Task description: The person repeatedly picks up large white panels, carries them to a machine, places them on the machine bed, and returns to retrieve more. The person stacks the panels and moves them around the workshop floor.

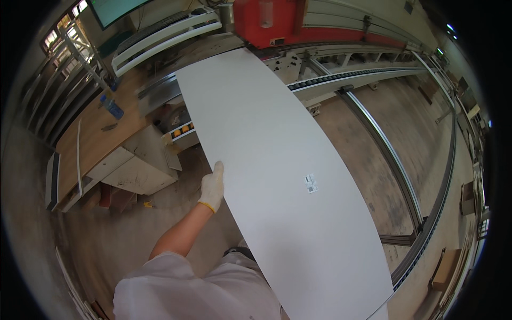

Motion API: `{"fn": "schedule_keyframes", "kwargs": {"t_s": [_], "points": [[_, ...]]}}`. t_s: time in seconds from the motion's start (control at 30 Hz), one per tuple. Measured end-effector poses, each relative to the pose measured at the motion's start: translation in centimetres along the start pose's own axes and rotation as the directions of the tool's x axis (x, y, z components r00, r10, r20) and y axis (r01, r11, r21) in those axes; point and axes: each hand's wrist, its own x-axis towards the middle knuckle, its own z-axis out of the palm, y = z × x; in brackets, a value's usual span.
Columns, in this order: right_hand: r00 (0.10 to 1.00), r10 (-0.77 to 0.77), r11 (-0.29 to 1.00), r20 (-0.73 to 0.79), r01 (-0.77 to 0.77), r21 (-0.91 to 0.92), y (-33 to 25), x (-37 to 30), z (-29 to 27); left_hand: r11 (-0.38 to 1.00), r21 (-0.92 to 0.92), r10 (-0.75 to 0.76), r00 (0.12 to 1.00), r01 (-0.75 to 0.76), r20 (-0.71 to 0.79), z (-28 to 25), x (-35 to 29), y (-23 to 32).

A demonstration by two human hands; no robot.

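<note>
A long white panel (266, 128) stretches from the machine at the far side down past the lower edge of the view. On its face sits a small printed label (311, 183). My left hand (213, 188), in a pale work glove with a yellow cuff, grips the panel's left edge. Its thumb lies on top of the panel, while the fingers are hidden beneath. My right hand does not show anywhere in the view.
A red machine (261, 24) stands beyond the panel's far end. Roller conveyor rails (352, 77) and a metal frame bar (381, 141) run to the right. On the left, a wooden-topped desk (88, 141) carries a blue-capped bottle (112, 108). A cardboard box (447, 270) is at the lower right.
</note>
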Motion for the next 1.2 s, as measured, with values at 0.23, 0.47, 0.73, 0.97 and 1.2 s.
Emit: {"fn": "schedule_keyframes", "kwargs": {"t_s": [0.23, 0.47, 0.73, 0.97, 1.2], "points": [[0.962, -0.243, 0.967, -0.122, 0.25, 0.05, 8.1, 2.1, 5.3, 0.5, 0.747, 0.268, 0.898, -0.439, 0.348, -4.8, 5.4, 4.9], [0.984, 0.022, 0.9, -0.176, 0.057, 0.432, 7.6, 3.7, 3.8, 0.629, 0.729, 0.393, 0.92, -0.27, 0.002, -6.6, 25.9, 15.7], [0.992, 0.099, 0.938, -0.073, -0.068, 0.34, 2.3, 4.2, 11.1, 0.909, 0.393, 0.23, 0.955, -0.14, -0.19, -2.2, 31.6, 12.8], [0.992, 0.116, 0.946, -0.059, -0.092, 0.312, 1.4, 8.4, 16.8, 0.901, 0.425, 0.167, 0.973, -0.086, -0.157, 0.7, 31.1, 15.0], [0.99, 0.128, 0.947, -0.06, -0.104, 0.304, 0.7, 12.4, 21.3, 0.895, 0.421, 0.213, 0.971, -0.149, -0.108, 8.0, 31.8, 17.0]]}}
